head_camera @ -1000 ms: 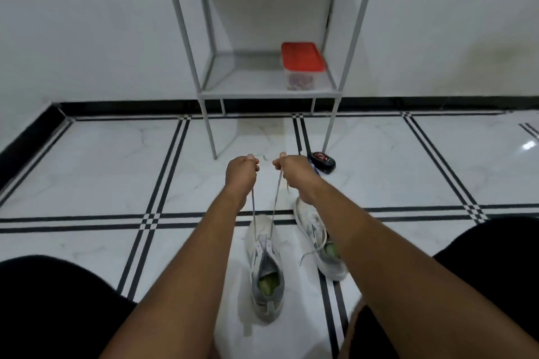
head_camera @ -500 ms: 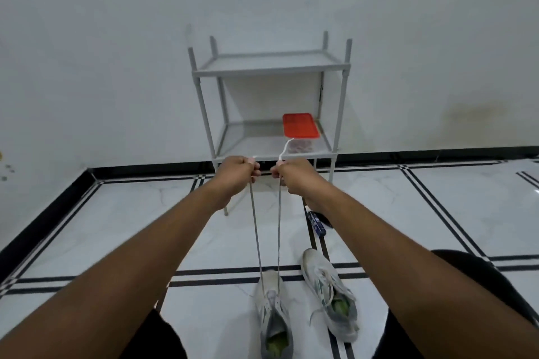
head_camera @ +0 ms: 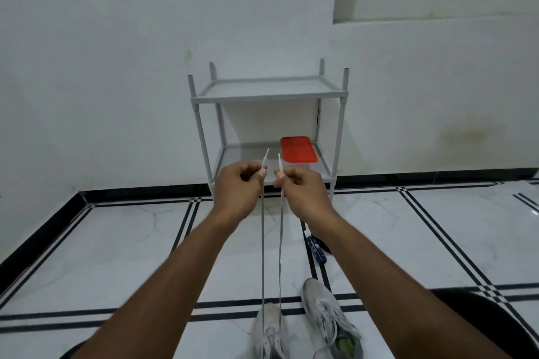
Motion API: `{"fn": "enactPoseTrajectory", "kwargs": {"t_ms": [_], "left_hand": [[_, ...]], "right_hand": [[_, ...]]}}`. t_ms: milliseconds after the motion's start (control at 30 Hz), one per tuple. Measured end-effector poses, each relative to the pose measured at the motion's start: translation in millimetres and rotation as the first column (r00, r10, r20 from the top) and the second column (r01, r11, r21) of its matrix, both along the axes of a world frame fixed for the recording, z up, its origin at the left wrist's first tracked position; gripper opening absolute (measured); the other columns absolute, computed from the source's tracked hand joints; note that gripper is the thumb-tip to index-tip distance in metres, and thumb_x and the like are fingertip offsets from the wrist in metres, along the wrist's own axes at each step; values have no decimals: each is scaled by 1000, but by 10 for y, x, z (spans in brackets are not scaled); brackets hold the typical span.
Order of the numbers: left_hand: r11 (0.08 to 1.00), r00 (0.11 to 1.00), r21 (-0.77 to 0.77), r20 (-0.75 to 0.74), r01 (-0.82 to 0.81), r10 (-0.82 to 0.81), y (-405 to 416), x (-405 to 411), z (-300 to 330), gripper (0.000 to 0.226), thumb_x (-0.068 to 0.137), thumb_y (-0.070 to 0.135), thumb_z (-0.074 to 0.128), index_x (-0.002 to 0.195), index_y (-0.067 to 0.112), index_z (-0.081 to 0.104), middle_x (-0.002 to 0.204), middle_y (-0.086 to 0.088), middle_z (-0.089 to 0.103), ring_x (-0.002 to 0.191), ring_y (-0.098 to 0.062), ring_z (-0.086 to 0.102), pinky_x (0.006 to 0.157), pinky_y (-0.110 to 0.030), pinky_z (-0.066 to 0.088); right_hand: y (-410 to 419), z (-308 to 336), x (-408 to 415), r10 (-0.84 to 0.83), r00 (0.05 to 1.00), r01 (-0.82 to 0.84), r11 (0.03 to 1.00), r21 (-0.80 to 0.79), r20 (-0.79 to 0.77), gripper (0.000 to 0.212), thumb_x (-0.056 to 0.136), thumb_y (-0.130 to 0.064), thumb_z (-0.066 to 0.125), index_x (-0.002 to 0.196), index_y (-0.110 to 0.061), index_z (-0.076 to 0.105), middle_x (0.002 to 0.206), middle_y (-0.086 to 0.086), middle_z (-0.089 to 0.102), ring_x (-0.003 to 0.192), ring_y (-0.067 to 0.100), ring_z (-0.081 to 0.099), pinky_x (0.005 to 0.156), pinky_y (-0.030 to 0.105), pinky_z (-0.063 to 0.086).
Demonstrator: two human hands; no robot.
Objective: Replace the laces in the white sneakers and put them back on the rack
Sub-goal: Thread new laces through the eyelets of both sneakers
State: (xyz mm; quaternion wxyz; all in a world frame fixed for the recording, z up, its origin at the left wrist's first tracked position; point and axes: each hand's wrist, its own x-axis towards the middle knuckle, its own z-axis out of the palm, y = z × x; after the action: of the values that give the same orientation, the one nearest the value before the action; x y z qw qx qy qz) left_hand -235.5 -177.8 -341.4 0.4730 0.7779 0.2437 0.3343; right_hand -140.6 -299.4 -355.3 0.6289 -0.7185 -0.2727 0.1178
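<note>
Two white sneakers stand on the floor at the bottom of the view. From the left sneaker (head_camera: 269, 332) two grey-white lace ends (head_camera: 263, 242) rise straight and taut. My left hand (head_camera: 237, 189) pinches one lace end near its tip, and my right hand (head_camera: 300, 191) pinches the other. Both hands are raised side by side in front of the grey two-shelf rack (head_camera: 269, 96). The right sneaker (head_camera: 331, 320) lies beside the first, laced, with a green insole showing.
A clear box with a red lid (head_camera: 298, 150) sits on the rack's lower shelf. A small dark object (head_camera: 316, 251) lies on the tiled floor right of the laces. White walls stand behind the rack. My dark-clad knees frame the bottom corners.
Both hands rose higher, drawing the two lace ends up out of the left sneaker. The camera tilted up, so the sneakers dropped to the bottom edge and the rack's top came into view.
</note>
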Motion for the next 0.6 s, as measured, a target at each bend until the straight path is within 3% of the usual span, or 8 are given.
{"fn": "enactPoseTrajectory", "kwargs": {"t_ms": [133, 467, 600], "left_hand": [[1000, 999, 1, 41, -20, 20, 4, 30, 13, 15, 99, 25, 71, 112, 27, 78, 96, 11, 77, 89, -2, 72, 87, -31, 61], [997, 990, -41, 127, 60, -54, -14, 58, 77, 12, 99, 28, 71, 107, 24, 79, 94, 9, 79, 91, -2, 74, 85, -27, 60], [995, 986, -54, 144, 88, -80, -14, 63, 89, 14, 100, 32, 69, 108, 24, 79, 94, 9, 78, 92, -4, 73, 83, -26, 60]], "right_hand": [[-4, 45, 7, -39, 998, 34, 994, 107, 41, 14, 105, -25, 66, 118, -26, 67, 92, -15, 80, 94, 1, 74, 89, 33, 58], [69, 28, -89, -7, 999, 0, 980, 197, 32, 4, 101, -28, 73, 103, -29, 76, 97, -13, 79, 96, 3, 74, 91, 32, 61], [82, 60, -112, -4, 1000, 3, 980, 198, 4, 8, 103, -28, 71, 103, -28, 78, 95, -14, 79, 93, 2, 73, 84, 23, 57]]}}
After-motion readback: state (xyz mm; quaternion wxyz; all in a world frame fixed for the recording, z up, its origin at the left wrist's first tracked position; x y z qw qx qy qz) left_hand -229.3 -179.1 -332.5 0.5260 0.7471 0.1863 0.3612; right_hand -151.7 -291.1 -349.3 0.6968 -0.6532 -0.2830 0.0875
